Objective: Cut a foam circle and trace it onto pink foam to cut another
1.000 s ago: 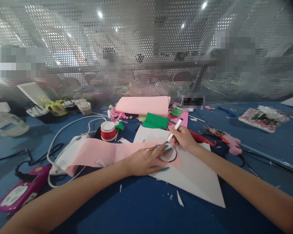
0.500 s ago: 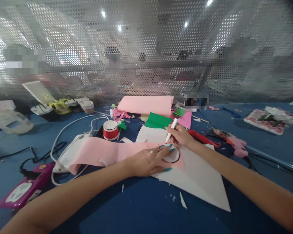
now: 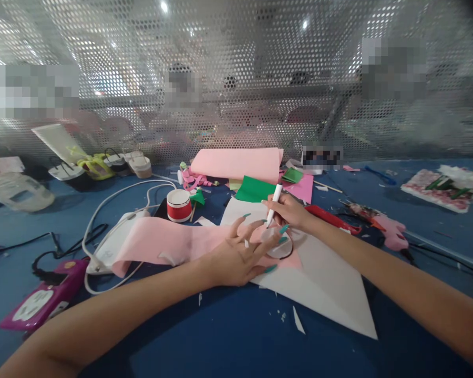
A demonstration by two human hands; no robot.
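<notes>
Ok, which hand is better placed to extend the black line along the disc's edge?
Likely the right hand: it holds the white marker, tip down near the disc, while the left hand lies spread over the pink paper.

1. Strip (image 3: 173,240): right end on sheet (image 3: 323,286), left end across cabled box (image 3: 111,250).
2. Disc (image 3: 278,252) on strip's right end.
3. Tub (image 3: 178,209) behind strip.
4. Roll (image 3: 236,164) behind sheet.
5. Glue gun (image 3: 394,232) right of sheet.

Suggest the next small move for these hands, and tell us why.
I'd probably have the right hand run the white marker around the pale round piece while the left hand steadies it. A dark line curves along its right side, and the marker's tip points down near the piece's far edge.
</notes>
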